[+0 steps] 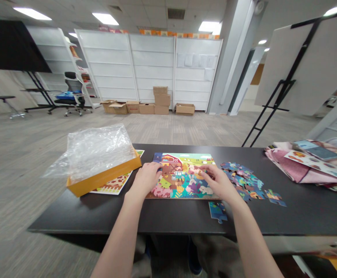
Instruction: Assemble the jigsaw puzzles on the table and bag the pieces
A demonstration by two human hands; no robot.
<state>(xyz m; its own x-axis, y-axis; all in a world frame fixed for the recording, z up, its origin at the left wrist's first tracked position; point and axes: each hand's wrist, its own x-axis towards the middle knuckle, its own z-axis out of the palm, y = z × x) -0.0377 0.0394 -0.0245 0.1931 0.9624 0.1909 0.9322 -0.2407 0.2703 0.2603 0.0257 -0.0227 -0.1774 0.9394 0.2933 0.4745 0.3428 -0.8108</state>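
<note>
A colourful farm-scene jigsaw puzzle (180,189), with a red barn and animals, lies flat on the black table. My left hand (147,178) rests at its left edge, fingers stretched out and touching the picture near the barn. Over the right part, my right hand (217,180) has its thumb and fingertips close together on the picture; anything between them is too small to make out. Just right of the puzzle lies a heap of loose jigsaw pieces (243,179), mostly dark blue. One blue piece (218,211) sits apart near the front edge.
At the left, a yellow box (105,175) holding crumpled clear plastic (99,148) stands tilted over a printed sheet (116,184). Folded pink cloth (284,162) with a phone-like slab (317,150) and a printed card lies at the right. Cardboard boxes (161,100) stand by far shelves.
</note>
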